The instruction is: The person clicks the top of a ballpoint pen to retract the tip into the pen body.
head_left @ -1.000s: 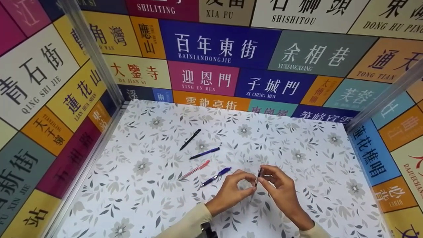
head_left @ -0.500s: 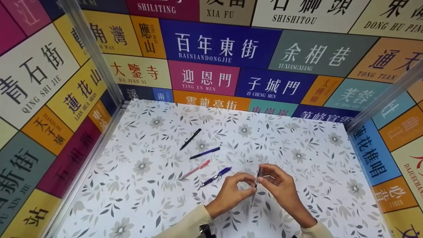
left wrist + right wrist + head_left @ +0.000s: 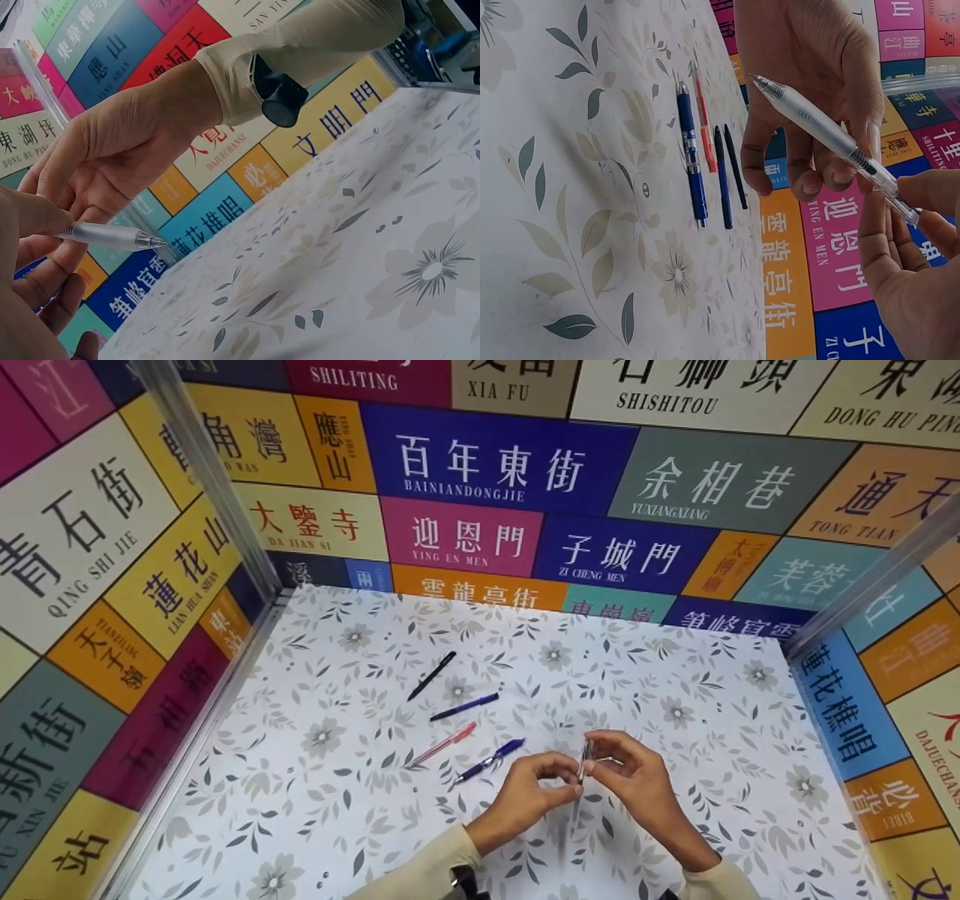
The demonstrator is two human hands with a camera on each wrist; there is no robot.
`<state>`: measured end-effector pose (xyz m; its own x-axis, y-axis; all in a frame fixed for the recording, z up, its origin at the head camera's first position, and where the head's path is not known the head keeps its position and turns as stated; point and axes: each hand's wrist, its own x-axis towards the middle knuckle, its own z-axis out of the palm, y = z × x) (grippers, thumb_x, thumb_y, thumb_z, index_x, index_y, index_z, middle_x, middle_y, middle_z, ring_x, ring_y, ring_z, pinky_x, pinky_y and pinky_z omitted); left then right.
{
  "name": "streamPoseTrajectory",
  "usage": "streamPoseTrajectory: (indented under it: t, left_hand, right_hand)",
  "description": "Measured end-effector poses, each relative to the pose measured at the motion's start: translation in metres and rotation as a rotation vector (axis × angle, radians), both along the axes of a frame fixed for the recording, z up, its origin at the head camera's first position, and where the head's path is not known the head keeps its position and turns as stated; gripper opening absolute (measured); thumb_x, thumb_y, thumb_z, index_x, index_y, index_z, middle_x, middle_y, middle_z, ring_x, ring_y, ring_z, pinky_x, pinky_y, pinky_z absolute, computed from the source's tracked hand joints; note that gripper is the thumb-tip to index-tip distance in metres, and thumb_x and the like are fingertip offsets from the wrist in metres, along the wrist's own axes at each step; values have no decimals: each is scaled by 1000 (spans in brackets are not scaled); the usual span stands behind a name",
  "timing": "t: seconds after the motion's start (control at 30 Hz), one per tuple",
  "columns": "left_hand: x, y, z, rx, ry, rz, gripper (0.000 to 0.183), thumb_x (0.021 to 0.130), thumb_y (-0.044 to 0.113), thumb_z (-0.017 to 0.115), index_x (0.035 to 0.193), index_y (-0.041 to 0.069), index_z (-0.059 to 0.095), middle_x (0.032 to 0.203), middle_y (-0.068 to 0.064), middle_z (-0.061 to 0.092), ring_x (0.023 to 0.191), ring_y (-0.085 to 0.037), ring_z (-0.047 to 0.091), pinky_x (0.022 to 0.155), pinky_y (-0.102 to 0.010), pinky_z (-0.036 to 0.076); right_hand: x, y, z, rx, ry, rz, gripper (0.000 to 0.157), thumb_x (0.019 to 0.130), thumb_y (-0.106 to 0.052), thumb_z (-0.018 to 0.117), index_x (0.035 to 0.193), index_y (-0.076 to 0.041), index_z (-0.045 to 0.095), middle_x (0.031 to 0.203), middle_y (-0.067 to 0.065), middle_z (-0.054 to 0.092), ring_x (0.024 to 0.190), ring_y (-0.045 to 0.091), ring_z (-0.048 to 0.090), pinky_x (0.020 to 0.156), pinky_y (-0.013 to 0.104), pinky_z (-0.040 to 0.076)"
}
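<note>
A clear ballpoint pen [image 3: 817,124] with a frosted grip and a bare pointed tip is held between both hands above the patterned tabletop. My right hand [image 3: 634,780] pinches its rear end between thumb and fingers, seen closest in the right wrist view. Around its middle, my left hand [image 3: 529,791] pinches the barrel, with the thumb across it. In the left wrist view the frosted grip and tip stick out past the left thumb, pointing away from the right hand. Part of the barrel is hidden behind the fingers.
Left of the hands lie a blue pen [image 3: 491,761], a red pen [image 3: 444,745], a slim dark blue pen [image 3: 465,707] and a black pen [image 3: 432,676]. The white flowered tabletop [image 3: 360,825] is bounded by sign-covered panels [image 3: 499,457] at back and sides.
The right hand and forearm have shifted slightly, and the pen has turned a little between the fingers. The left hand and the pens on the table stay put.
</note>
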<state>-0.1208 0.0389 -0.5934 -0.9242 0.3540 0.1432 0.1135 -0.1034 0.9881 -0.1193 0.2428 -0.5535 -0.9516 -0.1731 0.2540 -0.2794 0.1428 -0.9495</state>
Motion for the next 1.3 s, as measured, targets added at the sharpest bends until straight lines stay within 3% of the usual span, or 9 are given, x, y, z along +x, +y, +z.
streamPoseTrajectory:
  t: [0.2,0.33,0.4,0.5,0.67,0.8,1.03,1.3]
  left_hand:
    - [1,0,1,47,-39,-16,19,91,1,84,110,1,80,96,-18,79,87,-5,71,100,-35,57]
    - [0,0,2,55,-46,-11,19,91,1,84,109,1,80,94,-14,79,87,-6,71,102,-41,57]
    - [0,0,2,54,-49,-8,19,91,1,84,109,2,81,94,-13,79,87,-6,71,100,-37,57]
    - [-1,1,3,53,-56,2,19,91,1,84,109,2,81,94,-11,79,88,-7,72,99,-33,57]
    - [-3,2,2,14,-52,25,19,89,4,85,108,4,82,93,-12,80,87,-8,73,101,-37,57]
    - [-4,2,2,-43,-33,45,18,89,5,85,107,6,83,91,-6,80,87,-7,73,104,-40,56]
    - [-7,0,1,-119,17,76,16,89,7,85,105,10,84,94,-4,81,90,-5,71,98,-31,54]
    - [-14,-7,-2,-200,142,122,14,90,6,83,104,11,84,96,-1,81,94,-6,71,96,-33,56]
  right_hand:
    - [1,0,2,5,-14,-5,37,94,12,79,129,-1,75,112,24,72,104,22,73,89,28,63]
    - [0,0,1,-3,-7,-8,35,93,12,79,126,0,76,111,25,72,103,21,74,89,28,63]
    - [0,-1,1,-10,1,-8,35,93,13,79,126,1,76,111,26,72,103,21,74,88,28,63]
    - [0,-2,0,-9,5,-18,40,94,12,79,132,1,74,112,24,71,103,23,74,88,28,63]
    - [0,-1,-5,-20,15,-32,48,95,13,77,140,-1,70,113,25,69,105,26,75,87,29,63]
    - [1,0,-8,-45,42,-16,48,96,13,76,142,1,68,112,28,68,105,25,75,86,28,63]
    - [2,4,-11,-101,79,13,45,99,14,71,143,14,60,114,33,65,103,25,74,87,29,63]
    - [6,12,-19,-99,64,-36,44,99,15,71,142,10,64,113,34,67,98,23,75,85,29,64]
